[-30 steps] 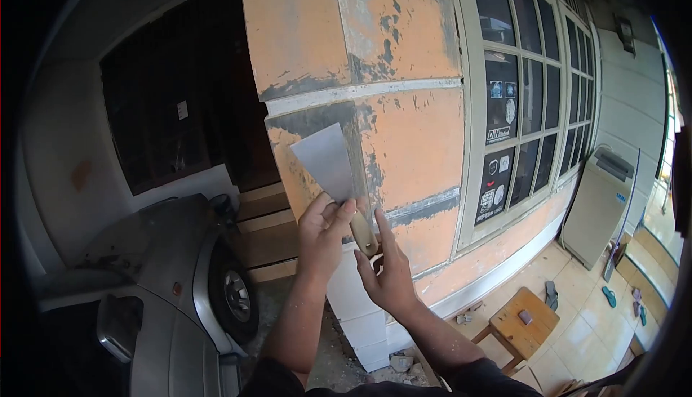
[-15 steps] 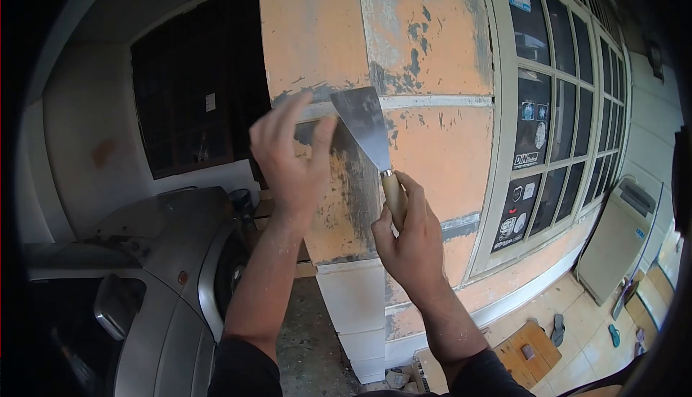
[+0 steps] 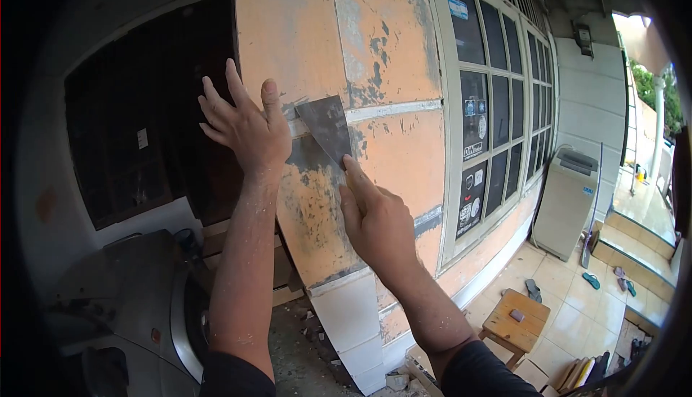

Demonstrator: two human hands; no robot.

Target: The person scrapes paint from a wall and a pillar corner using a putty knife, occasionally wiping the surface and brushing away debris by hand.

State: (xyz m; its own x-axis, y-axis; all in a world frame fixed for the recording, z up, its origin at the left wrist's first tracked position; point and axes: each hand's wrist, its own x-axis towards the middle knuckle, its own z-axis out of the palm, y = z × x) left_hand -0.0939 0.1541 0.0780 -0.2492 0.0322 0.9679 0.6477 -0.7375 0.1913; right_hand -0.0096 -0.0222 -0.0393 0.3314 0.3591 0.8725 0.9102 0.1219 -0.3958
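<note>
My right hand [image 3: 378, 224] is wrapped round the handle of a putty knife [image 3: 326, 125], its forefinger stretched along towards the blade. The wide grey blade points up and left and overlaps the white groove strip on the pillar [image 3: 317, 217]. Orange paint on the pillar is flaking, with grey patches showing through. My left hand [image 3: 249, 127] is raised at the pillar's left edge with its fingers spread, holding nothing. Pale specks dot both forearms. The knife's handle is mostly hidden by my right hand.
A grey car [image 3: 122, 310] stands at the lower left. To the right are a paned window [image 3: 472, 116] with stickers and a washing machine [image 3: 566, 202]. A wooden stool [image 3: 515, 318] with a small block on it stands on the tiles, near several sandals [image 3: 591, 280].
My view has turned to the right. My left fingers have spread wider, away from the blade, and my right forefinger now extends towards the blade.
</note>
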